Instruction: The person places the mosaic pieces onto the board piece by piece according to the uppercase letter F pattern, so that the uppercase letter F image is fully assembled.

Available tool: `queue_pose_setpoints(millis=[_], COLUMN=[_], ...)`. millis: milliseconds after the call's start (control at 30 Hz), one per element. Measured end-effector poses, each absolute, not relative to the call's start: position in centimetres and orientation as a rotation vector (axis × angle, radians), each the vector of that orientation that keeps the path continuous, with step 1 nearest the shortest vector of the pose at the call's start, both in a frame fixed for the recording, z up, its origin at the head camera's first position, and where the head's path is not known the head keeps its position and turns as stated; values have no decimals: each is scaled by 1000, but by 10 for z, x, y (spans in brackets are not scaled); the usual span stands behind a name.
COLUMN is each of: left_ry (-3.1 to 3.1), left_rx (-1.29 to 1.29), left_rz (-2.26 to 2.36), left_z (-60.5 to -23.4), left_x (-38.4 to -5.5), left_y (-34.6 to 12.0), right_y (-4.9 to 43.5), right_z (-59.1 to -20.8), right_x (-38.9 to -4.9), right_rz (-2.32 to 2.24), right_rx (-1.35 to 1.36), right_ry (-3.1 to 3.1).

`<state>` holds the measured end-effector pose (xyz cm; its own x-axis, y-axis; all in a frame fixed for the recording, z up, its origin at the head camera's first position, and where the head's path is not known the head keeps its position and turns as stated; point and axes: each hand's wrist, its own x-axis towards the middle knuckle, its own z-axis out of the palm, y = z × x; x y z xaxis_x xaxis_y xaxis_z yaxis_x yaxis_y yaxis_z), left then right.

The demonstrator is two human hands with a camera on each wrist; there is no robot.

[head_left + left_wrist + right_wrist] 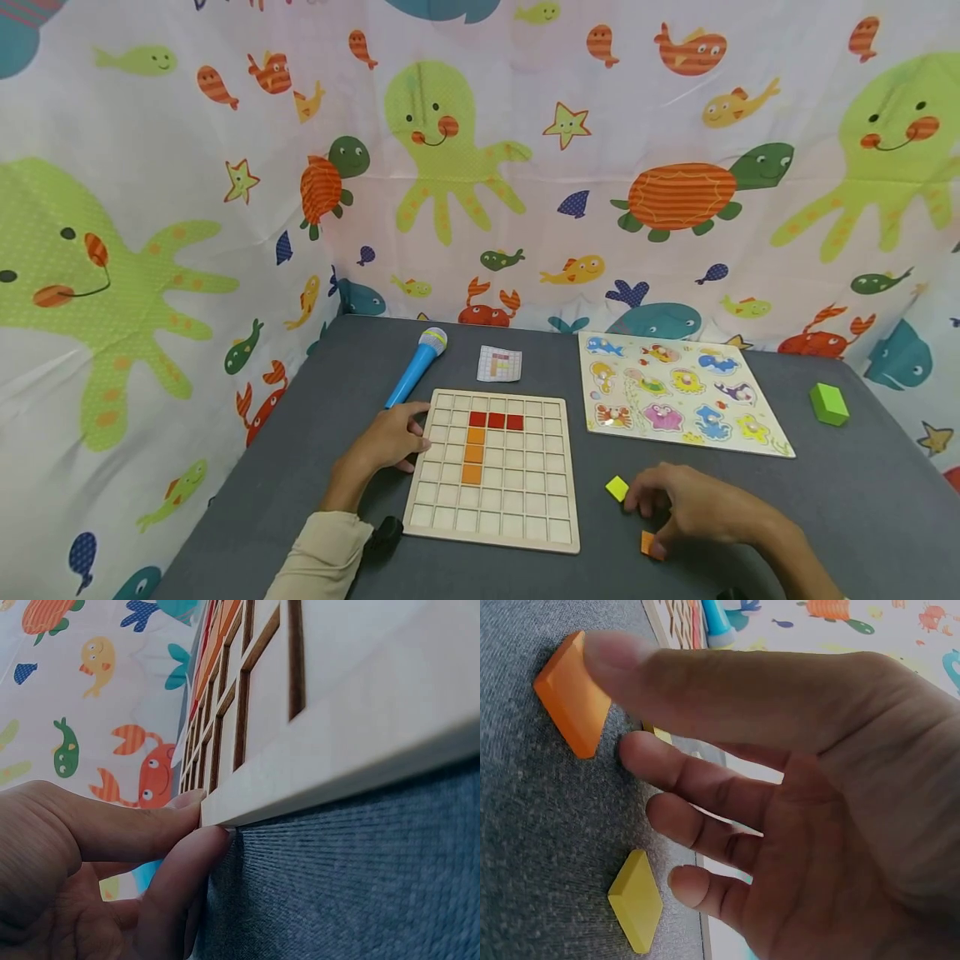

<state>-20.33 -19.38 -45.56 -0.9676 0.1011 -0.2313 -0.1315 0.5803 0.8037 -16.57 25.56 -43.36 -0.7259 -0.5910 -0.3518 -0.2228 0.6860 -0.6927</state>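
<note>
My left hand point(386, 437) pinches the left edge of a wooden grid board point(502, 546), the thumb and a finger right at its frame in the left wrist view. Three red tiles point(496, 421) lie in a row in the grid, with three orange tiles point(473, 453) in a column below the leftmost. Right of the board, my right hand point(701, 504) is low over the table, its thumb on a loose orange tile point(574, 697) and its fingers apart from it. A yellow tile point(617, 488) lies by the fingertips; another yellow tile point(660, 733) is mostly hidden behind the index finger.
A blue toy microphone point(415, 371) and a small pattern card point(499, 364) lie behind the board. A sea-animal peg puzzle point(592, 400) is at the back right, with a green block point(829, 405) beyond it. A printed curtain point(525, 275) hangs around the grey table.
</note>
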Motion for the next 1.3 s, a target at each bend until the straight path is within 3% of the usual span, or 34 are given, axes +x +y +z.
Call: queue_pose_setpoints(millis=[1067,1300], left_ry=[2578,2577], left_rx=[-24,-13], left_rz=[1323,1327], left_z=[-455,-455], left_x=[-203,-203], left_y=[-194,-194], right_y=[253,244], right_z=[-434,-436], right_x=[-167,-165], right_rz=[-805,-884], right_rx=[-638,-748], right_ry=[2432,2527])
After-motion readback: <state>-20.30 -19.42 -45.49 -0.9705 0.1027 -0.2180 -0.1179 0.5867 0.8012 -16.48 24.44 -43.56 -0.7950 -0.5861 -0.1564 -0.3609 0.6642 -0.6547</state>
